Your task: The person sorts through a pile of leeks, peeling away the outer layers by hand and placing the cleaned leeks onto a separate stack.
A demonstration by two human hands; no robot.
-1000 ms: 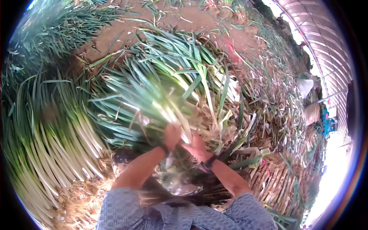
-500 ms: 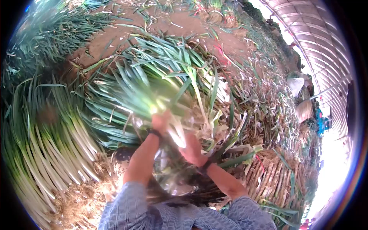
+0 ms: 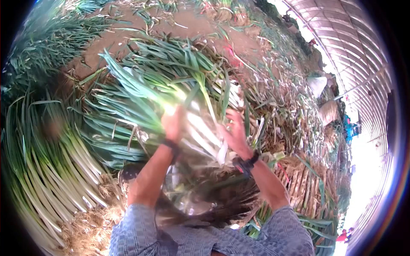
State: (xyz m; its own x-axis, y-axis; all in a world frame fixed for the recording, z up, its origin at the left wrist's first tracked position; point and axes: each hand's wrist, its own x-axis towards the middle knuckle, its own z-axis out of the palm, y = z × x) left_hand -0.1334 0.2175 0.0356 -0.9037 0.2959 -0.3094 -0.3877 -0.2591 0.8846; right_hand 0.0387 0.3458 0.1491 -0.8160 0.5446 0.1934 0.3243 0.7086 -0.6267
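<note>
My left hand [image 3: 174, 124] is wrapped round a bunch of long green onions [image 3: 204, 130]. Their green leaves fan out to the upper left, and the white stems point down to the right. Just right of those stems is my right hand [image 3: 235, 135], its fingers apart and slightly curled; motion blurs it a little. A loose pale strip [image 3: 222, 152] hangs by the stem ends, below the right hand. Under and beyond the bunch lies a heap of more green onions [image 3: 115, 106].
Rows of cleaned green onions [image 3: 55, 170] lie at left, roots towards me. More leafy onions [image 3: 55, 42] are at the far left. Tied bundles [image 3: 305, 181] lie at right, beside scattered peelings [image 3: 277, 115]. A pale bag [image 3: 317, 86] stands near the curved greenhouse frame [image 3: 358, 38].
My right hand has moved up and right, away from the stem ends. The bunch in my left hand has swung so its leaves reach further to the upper left.
</note>
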